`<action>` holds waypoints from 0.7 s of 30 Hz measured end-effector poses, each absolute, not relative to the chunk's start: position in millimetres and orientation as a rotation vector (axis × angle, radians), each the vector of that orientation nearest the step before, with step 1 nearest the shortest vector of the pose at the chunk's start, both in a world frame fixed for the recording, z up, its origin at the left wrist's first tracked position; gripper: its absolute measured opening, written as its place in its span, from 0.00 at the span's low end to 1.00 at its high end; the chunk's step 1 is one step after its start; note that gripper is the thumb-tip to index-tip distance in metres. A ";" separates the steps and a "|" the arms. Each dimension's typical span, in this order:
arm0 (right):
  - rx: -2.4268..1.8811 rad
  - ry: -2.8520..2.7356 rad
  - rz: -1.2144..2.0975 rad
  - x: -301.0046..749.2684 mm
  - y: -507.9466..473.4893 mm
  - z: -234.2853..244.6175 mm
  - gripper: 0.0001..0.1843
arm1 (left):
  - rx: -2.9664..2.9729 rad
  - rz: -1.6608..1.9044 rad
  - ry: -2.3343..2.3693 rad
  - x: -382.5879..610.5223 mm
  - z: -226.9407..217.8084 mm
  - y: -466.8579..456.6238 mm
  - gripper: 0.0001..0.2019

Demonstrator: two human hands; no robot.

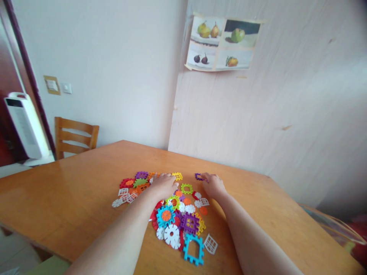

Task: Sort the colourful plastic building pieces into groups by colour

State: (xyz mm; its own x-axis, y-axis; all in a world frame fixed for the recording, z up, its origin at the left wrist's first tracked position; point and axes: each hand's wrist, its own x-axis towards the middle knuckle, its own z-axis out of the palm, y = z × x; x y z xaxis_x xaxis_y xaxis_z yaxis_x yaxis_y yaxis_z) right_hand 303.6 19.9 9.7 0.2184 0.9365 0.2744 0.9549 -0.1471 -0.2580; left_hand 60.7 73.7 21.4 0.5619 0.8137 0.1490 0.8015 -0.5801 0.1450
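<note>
Plastic interlocking building pieces lie in a loose pile on the wooden table. My left hand rests over the far part of the pile, fingers apart, near a yellow frame piece. My right hand has its fingertips closed at the edge of a purple frame piece, to the right of the pile. A lime-green frame piece lies between the hands. Nearer me are a blue frame piece, a purple square piece and a white notched disc. My left forearm hides part of the pile.
White lattice pieces lie at the pile's left and near right. A wooden chair stands beyond the table's left side, by a white upright appliance. Fruit pictures hang on the wall behind.
</note>
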 end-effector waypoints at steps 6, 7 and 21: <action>-2.081 -1.555 -0.028 317.7 23.4 7.9 0.19 | 2.736 0.362 1.386 60.8 19.4 76.5 0.15; -2.069 -1.505 -0.001 323.0 24.2 6.8 0.19 | 2.731 0.383 1.390 60.7 19.7 76.8 0.15; -2.083 -1.306 0.170 348.0 27.4 0.0 0.21 | 2.369 0.731 1.520 56.2 34.2 83.5 0.12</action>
State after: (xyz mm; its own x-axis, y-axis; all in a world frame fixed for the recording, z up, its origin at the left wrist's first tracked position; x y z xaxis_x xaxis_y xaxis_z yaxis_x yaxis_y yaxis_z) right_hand 348.0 27.4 0.0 0.4917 0.8403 0.2285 0.7541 -0.2797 -0.5942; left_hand 56.2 83.5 34.2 0.3361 0.8982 0.2833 0.7820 -0.4337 0.4476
